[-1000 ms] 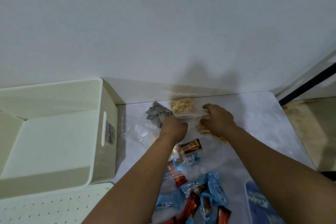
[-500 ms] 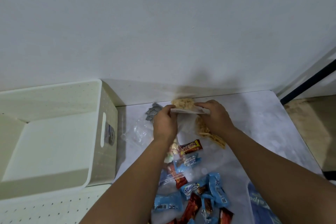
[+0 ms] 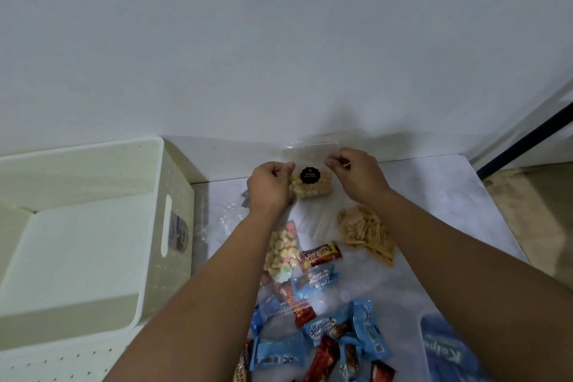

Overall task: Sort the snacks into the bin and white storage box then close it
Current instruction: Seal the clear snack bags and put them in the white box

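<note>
Hands now hold the clear plastic pouch of pale round crackers with a black round sticker (image 3: 311, 184) upright above the white marbled counter (image 3: 434, 205), where a second ago it lay low and tilted between them. The left hand (image 3: 270, 185) pinches the pouch's left upper corner with curled fingers, and the right hand (image 3: 356, 171) pinches the right upper corner, so each grip is clenched on the pouch and the crackers have slid to the bottom while the empty clear top stretches up against the wall. That suggests the pouch is picked and ready to go into a container; nothing has reached one yet.

The cream open storage box with a slot handle (image 3: 167, 226) stands at the left, just beside the snack pile, and what shows of its inside is bare. Left on the counter are a clear bag of golden stick crackers (image 3: 367, 234), a clear bag of pastel puffed balls (image 3: 282, 253), a red and yellow chocolate bar wrapper (image 3: 322, 256), and a heap of blue and red wrapped bars (image 3: 335, 338) nearer the person. A lid is not identifiable here, and most of the sorting is, I judge, still ahead
</note>
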